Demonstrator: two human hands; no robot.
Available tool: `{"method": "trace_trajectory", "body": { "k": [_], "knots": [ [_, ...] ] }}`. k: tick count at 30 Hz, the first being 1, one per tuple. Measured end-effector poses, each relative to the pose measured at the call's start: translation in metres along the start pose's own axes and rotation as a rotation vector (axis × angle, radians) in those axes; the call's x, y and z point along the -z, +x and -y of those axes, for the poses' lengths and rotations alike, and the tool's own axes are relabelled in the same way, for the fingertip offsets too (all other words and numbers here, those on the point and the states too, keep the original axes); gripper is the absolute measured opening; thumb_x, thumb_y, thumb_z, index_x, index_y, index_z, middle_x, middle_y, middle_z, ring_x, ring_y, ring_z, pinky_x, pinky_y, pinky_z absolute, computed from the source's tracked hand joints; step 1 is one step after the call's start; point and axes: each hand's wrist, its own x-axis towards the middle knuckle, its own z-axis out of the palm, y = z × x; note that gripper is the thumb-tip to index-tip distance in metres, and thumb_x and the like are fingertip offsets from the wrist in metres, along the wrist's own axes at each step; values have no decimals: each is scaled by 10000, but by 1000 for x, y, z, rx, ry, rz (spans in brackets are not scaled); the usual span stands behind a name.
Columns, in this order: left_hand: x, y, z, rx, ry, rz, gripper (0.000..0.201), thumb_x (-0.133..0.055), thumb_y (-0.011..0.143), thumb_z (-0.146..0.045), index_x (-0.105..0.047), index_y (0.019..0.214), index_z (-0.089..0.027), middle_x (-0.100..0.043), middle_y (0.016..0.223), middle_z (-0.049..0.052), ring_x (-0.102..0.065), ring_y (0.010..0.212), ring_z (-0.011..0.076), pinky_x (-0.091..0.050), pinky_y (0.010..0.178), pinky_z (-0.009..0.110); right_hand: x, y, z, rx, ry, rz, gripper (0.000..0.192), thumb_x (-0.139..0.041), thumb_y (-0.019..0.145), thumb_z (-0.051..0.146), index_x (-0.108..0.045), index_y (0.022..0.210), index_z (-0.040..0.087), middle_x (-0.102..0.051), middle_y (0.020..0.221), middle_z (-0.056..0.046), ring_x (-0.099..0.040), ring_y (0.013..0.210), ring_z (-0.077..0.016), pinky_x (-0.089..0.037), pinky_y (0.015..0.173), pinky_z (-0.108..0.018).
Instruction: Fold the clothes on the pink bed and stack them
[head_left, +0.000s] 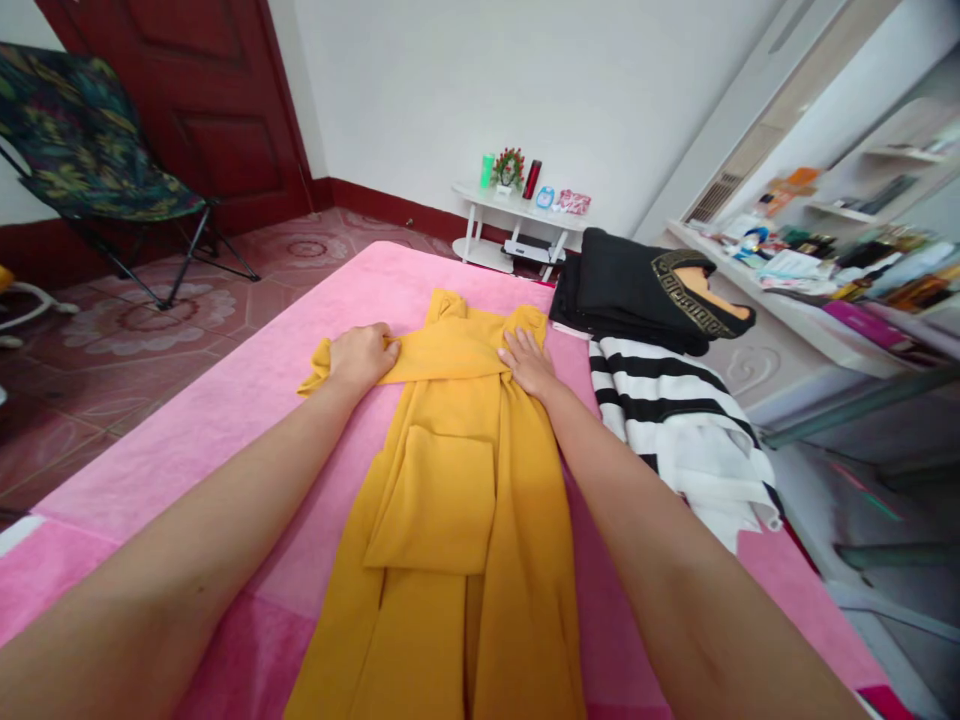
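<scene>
A mustard-yellow garment point(457, 480) lies lengthwise on a pink bed cover point(247, 400), with a pocket facing up. One sleeve is folded across the chest. My left hand point(364, 355) is closed on that yellow sleeve near the garment's left shoulder. My right hand point(529, 362) lies flat with fingers spread on the garment's right shoulder, pressing the sleeve end down.
To the right on the bed lie a folded black garment with gold trim point(637, 290) and a black-and-white striped one point(675, 420). A folding chair point(97, 150) stands at the back left, a small white table point(517, 225) by the wall, cluttered shelves point(840, 270) at right.
</scene>
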Motion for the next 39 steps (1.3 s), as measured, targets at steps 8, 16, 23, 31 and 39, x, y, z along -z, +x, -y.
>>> {"method": "trace_trajectory", "body": {
  "k": [8, 16, 23, 31, 39],
  "knots": [
    [16, -9, -10, -182, -35, -51, 340, -418, 848, -285, -632, 1097, -195, -601, 1136, 116, -575, 1012, 281, -446, 820, 368, 8, -111, 17, 156, 62, -66, 517, -327, 941, 387, -405, 1377, 120, -319, 1483, -123, -259, 1374, -230, -211, 1108, -401],
    [35, -25, -64, -698, -369, 44, 363, -533, 811, -366, -619, 1121, -196, -634, 1101, 45, -581, 980, 208, -447, 893, 301, 12, -144, 62, -126, 97, -300, 391, -496, 823, 575, -597, 897, 205, -664, 857, -57, -617, 807, -213, -421, 689, -308],
    [8, -18, -72, -806, -272, -38, 313, -481, 814, -162, -659, 1061, -235, -644, 1026, 26, -596, 965, 186, -466, 853, 276, -9, -130, 45, -132, 390, -413, 162, -583, 777, 356, -585, 695, 216, -629, 647, 22, -576, 608, -140, -368, 564, -244],
    [40, -8, -71, -857, -237, -318, 356, -401, 828, -115, -671, 1019, -247, -605, 1036, 24, -576, 929, 159, -460, 741, 248, -17, -127, 44, -47, 809, -594, 164, -550, 790, 351, -590, 757, 195, -603, 642, 27, -527, 551, -115, -396, 542, -218],
    [43, -25, -85, -910, 33, -99, 260, -488, 754, -170, -719, 875, -175, -650, 1027, 85, -576, 970, 248, -437, 866, 373, -14, -129, 47, 85, 385, -392, 212, -475, 864, 304, -661, 818, 216, -651, 806, -7, -569, 706, -131, -387, 643, -238]
  ]
}}
